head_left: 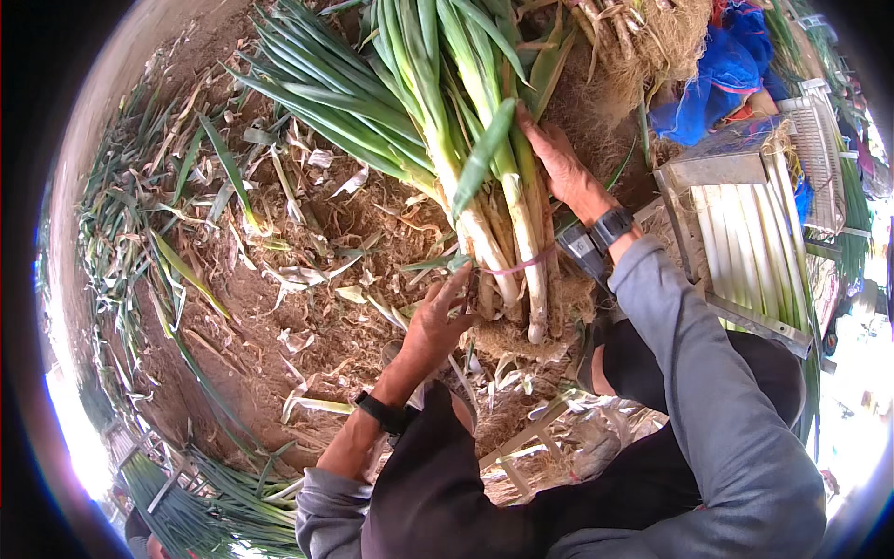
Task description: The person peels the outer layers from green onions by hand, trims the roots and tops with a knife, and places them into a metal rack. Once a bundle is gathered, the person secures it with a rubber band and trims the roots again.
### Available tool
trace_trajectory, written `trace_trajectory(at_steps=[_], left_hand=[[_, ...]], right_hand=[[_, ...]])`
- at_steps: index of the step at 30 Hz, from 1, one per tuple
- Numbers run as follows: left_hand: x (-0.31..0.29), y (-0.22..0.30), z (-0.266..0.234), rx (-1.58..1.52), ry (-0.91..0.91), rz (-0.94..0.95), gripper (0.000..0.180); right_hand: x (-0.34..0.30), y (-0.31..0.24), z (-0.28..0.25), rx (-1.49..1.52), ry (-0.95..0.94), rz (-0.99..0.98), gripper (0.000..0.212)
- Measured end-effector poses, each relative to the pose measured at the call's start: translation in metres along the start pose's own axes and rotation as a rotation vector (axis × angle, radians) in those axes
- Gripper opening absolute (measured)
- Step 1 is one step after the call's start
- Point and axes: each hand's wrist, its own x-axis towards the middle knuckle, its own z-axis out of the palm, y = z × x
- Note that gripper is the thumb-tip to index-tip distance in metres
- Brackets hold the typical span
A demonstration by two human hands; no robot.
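Note:
A bundle of long green onions (486,233) lies before me, leaves pointing away, white stalks and roots toward me. A purple-pink band (521,266) circles the stalks near the roots. My left hand (436,321) is beside the lower left of the bundle, thumb and forefinger apart; its fingertips are close to the stalks, and whether they touch is unclear. Along the right side of the bundle lies my right hand (561,168), fingers stretched out against the stalks. A loose green leaf partly covers the bundle's middle. Both wrists wear dark bands.
Dry leaves and peelings (307,279) litter the brown ground. At the right, white stalks stand in a metal-edged holder (717,168), near a blue mesh bag (722,74). More rooted onions (643,47) lie at the far right; green onions (177,503) lie at lower left.

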Motion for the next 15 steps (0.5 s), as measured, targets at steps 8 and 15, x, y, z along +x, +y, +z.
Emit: trace_trajectory(at_steps=[8, 15], left_hand=[[-0.035, -0.061, -0.012, -0.193, -0.057, -0.256, 0.038], [-0.047, -0.09, -0.032, -0.264, -0.048, -0.269, 0.039]], right_hand=[[-0.02, -0.003, 0.081, -0.535, 0.075, -0.275, 0.058], [-0.042, 0.014, 0.156, -0.998, 0.147, -0.484, 0.071]])
